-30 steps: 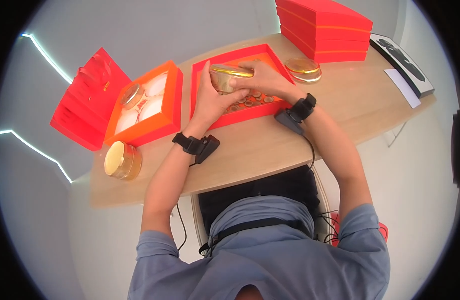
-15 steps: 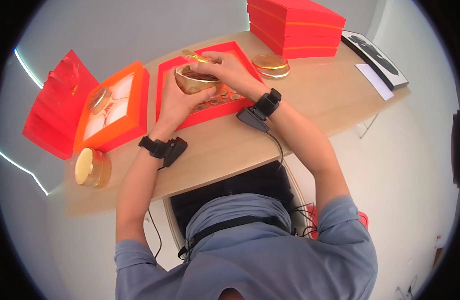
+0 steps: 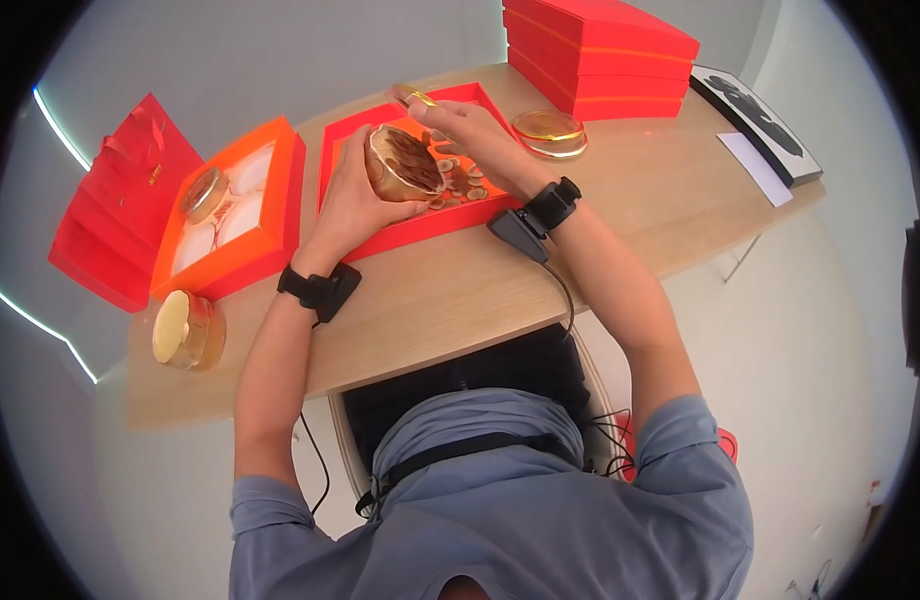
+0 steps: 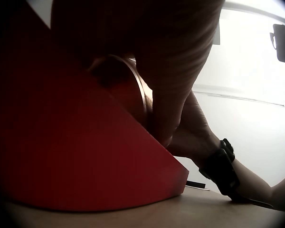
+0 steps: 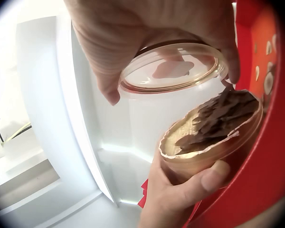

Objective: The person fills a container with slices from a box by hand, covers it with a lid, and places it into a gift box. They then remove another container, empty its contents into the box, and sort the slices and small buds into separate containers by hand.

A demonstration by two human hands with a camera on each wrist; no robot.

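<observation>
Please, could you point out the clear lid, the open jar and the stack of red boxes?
Clear lid (image 5: 173, 70): right wrist view, its transparent middle.
Open jar (image 5: 184, 167): right wrist view, outer wall.
Stack of red boxes (image 3: 630, 62): head view, near side.

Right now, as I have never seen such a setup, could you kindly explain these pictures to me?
There is no robot grip here: a person uses two bare hands. The widest picture comes from a head camera, the other two from wrist cameras. The left hand holds a tilted, open tub of dark brown pieces; the right hand holds a clear lid. On the table lie an open red box with round slices, an orange-edged box and stacked red boxes.
</observation>
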